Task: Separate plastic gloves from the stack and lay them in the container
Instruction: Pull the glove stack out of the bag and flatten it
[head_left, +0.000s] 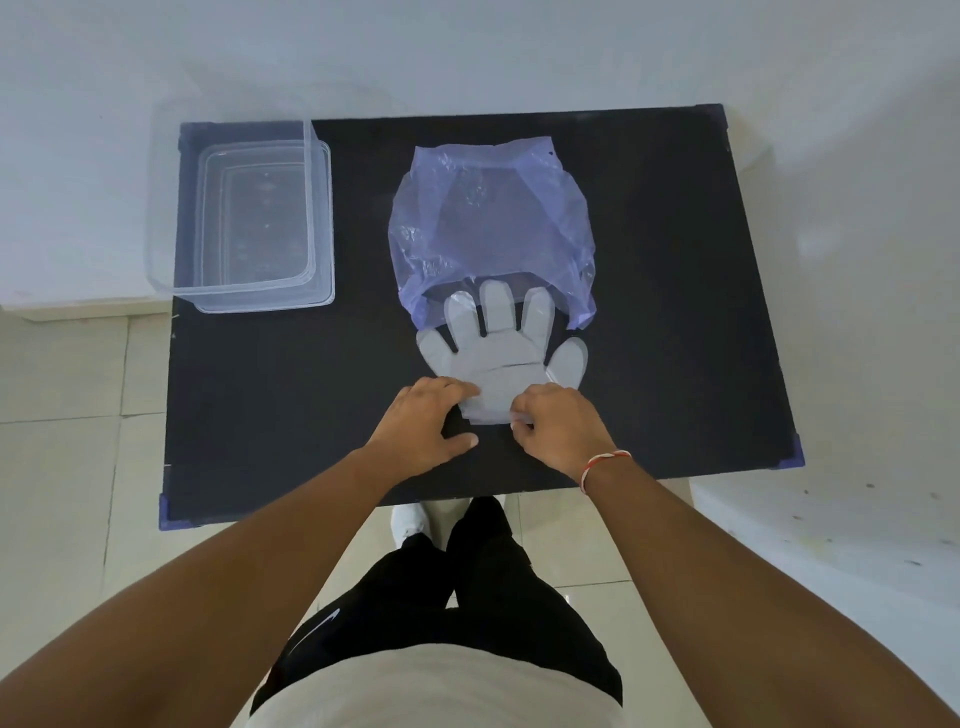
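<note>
A flat stack of translucent grey plastic gloves (493, 358) lies on the black rectangular table (675, 312), its fingertips tucked under the mouth of a crumpled violet plastic bag (493, 218) at twelve o'clock from it. The left hand (423, 421) presses flat on the cuff's left corner, fingers spread. The right hand (558, 423) pinches the cuff's right edge between thumb and fingertips. The clear rectangular plastic container (260, 218) sits well apart at ten o'clock, nothing visible inside.
</note>
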